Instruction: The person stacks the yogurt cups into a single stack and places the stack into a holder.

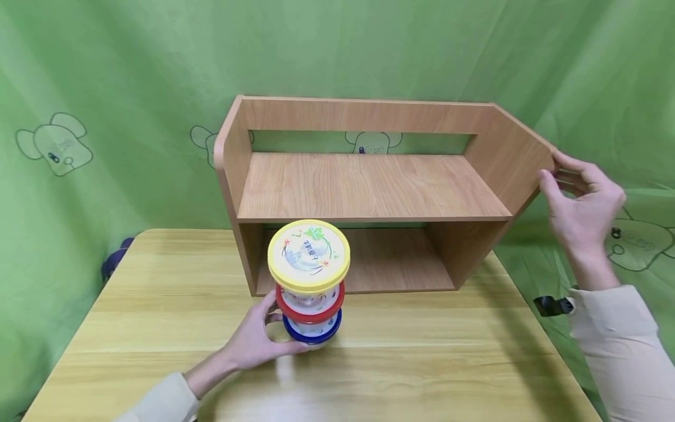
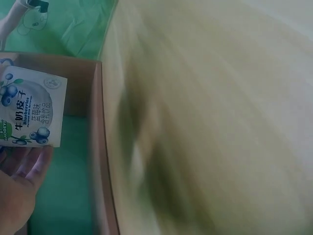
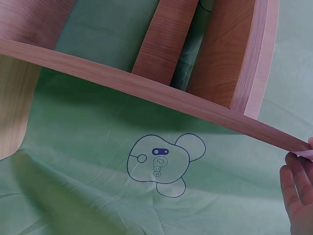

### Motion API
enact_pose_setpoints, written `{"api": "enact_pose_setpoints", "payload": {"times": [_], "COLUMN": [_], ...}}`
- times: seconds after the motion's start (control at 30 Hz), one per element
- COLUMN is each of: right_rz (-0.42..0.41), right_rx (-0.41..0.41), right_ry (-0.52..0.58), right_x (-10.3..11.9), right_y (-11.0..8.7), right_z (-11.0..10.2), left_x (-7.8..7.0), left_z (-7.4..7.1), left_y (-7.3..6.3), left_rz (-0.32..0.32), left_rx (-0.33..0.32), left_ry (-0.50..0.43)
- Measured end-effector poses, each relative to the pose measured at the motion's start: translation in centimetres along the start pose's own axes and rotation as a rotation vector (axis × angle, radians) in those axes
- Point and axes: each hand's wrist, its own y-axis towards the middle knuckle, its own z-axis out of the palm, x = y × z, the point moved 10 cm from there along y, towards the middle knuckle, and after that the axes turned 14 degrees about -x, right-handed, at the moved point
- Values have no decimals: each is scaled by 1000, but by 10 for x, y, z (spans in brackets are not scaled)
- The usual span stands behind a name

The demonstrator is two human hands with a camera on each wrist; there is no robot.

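Observation:
A stack of round tubs stands before a wooden desk shelf (image 1: 364,187). On top is a tub with a yellow lid (image 1: 308,256), then one with a red lid (image 1: 311,318), and lowest one with a blue lid (image 1: 313,339). My left hand (image 1: 255,339) grips the lowest tub from the left, thumb in front and fingers behind. Blueberries and printing mark that white tub (image 2: 36,107) in the left wrist view. My right hand (image 1: 585,202) pinches the front edge of the shelf's right side panel (image 1: 514,161); in the right wrist view its fingers (image 3: 296,183) show at the panel's end.
The shelf stands at the back of a pale wooden table (image 1: 132,305), with an upper board and a lower compartment (image 1: 390,252). A green curtain (image 1: 142,76) with cartoon faces hangs behind. A dark purple object (image 1: 113,261) shows beyond the table's left edge.

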Motion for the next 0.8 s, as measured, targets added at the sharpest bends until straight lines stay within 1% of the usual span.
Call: {"api": "enact_pose_setpoints", "payload": {"times": [0.17,0.4,0.6,0.8], "right_rz": [-6,-10,-9,-9], "right_rx": [-2,0,0,-5], "right_ry": [-3,0,2,1], "right_x": [-1,1,2,1], "right_y": [0,0,-1,-1], "right_z": [0,1,0,0], "left_x": [-14,-30,-43,-56], "left_z": [-1,-5,-10,-11], "left_y": [5,13,22,33], "left_rz": [14,17,33,46], "left_rx": [1,6,6,18], "left_ry": [-8,-16,-9,-16]}}
